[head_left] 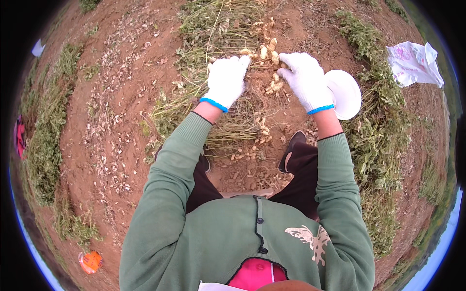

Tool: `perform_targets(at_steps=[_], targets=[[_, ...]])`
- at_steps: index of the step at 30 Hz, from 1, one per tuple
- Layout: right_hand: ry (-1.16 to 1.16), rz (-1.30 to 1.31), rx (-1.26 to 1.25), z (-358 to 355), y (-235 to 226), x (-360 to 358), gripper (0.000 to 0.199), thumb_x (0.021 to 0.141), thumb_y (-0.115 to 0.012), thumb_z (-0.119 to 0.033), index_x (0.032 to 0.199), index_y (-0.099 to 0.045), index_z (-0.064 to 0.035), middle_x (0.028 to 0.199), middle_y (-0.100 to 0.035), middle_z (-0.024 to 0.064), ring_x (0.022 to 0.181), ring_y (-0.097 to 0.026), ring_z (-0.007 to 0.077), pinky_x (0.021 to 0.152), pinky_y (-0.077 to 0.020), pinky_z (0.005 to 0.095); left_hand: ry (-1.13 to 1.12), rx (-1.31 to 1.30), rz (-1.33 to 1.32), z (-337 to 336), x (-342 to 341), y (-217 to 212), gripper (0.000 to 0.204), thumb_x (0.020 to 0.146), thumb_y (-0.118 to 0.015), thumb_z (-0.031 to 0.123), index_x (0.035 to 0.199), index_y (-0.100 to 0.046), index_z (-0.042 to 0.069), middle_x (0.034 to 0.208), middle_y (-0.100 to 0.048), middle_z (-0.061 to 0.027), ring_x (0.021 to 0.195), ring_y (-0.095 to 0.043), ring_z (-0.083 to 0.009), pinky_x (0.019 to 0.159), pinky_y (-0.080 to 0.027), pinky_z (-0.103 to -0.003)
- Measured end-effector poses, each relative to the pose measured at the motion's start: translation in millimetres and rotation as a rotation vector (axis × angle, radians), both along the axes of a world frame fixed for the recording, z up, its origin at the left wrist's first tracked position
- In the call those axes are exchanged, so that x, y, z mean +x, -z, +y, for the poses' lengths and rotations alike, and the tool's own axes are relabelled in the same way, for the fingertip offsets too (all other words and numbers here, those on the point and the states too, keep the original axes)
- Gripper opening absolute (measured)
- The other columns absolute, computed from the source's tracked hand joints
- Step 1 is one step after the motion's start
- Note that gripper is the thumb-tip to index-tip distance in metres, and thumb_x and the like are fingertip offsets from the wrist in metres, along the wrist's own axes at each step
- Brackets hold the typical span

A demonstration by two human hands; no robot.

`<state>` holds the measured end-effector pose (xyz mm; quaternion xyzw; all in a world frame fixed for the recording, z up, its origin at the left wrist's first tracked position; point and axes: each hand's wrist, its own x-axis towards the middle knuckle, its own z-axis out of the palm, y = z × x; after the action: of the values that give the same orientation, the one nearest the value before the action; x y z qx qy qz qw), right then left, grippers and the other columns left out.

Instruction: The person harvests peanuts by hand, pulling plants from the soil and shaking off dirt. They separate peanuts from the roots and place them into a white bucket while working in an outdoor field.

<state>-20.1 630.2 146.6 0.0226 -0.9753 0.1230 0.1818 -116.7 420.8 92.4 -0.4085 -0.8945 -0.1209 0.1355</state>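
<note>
White knitted gloves with blue cuffs cover both of my hands. My left hand [226,82] is closed over the root end of a bundle of peanut plants [233,128], its fingertips beside a few pods. Opposite it, my right hand [305,81] curls thumb and fingers around peanut pods [283,65] at the tangled roots. More pale peanuts [263,51] hang in the gap between the hands and just beyond them. Partly behind my right wrist is a round white dish [350,95]. The inner fingers of both hands are hidden.
Uprooted plants [218,24] lie ahead in a row, with another leafy row [383,121] on the right and one [43,160] far left. Loose peanuts [250,154] lie near my shoes. A white plastic bag [412,63] rests at right, an orange object [90,262] at lower left.
</note>
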Motion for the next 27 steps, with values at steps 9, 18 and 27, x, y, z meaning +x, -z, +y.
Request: perform_targets(at_steps=[9,18,27], targets=[[0.248,-0.097,-1.286,33.8,-7.4,-2.7,0.028,0.099,-0.057,-0.012,0.123,-0.068,-0.0012,0.107,-0.073,0.0065,0.092,-0.068,0.0150,0.087,-0.0550,0.0304,0.052,0.064,0.011,-10.1,-9.3,5.9,0.051,0.068,-0.078,0.009,0.117,-0.064,0.011,0.085,-0.065,-0.0115,0.082,-0.066,-0.0335,0.070,-0.051,-0.044],[0.012,-0.363,-1.205,34.9,-18.2,10.5,0.030,0.089,-0.065,-0.011,0.118,-0.071,-0.0041,0.112,-0.072,0.0050,0.102,-0.064,0.0145,0.089,-0.0519,0.0317,0.266,0.095,0.114,-14.4,-9.5,-0.7,0.060,0.065,-0.077,0.002,0.122,-0.063,0.014,0.081,-0.061,-0.0075,0.077,-0.060,-0.0314,0.068,-0.048,-0.043],[-0.097,-0.702,-0.652,39.0,3.6,-2.5,0.037,0.081,-0.075,-0.013,0.117,-0.070,-0.0033,0.103,-0.071,0.0023,0.096,-0.062,0.0156,0.088,-0.0495,0.0309,0.298,-0.014,0.128,-15.8,-1.5,-1.5,0.059,0.067,-0.075,0.004,0.123,-0.063,0.016,0.088,-0.060,-0.0046,0.083,-0.058,-0.0283,0.072,-0.046,-0.041]])
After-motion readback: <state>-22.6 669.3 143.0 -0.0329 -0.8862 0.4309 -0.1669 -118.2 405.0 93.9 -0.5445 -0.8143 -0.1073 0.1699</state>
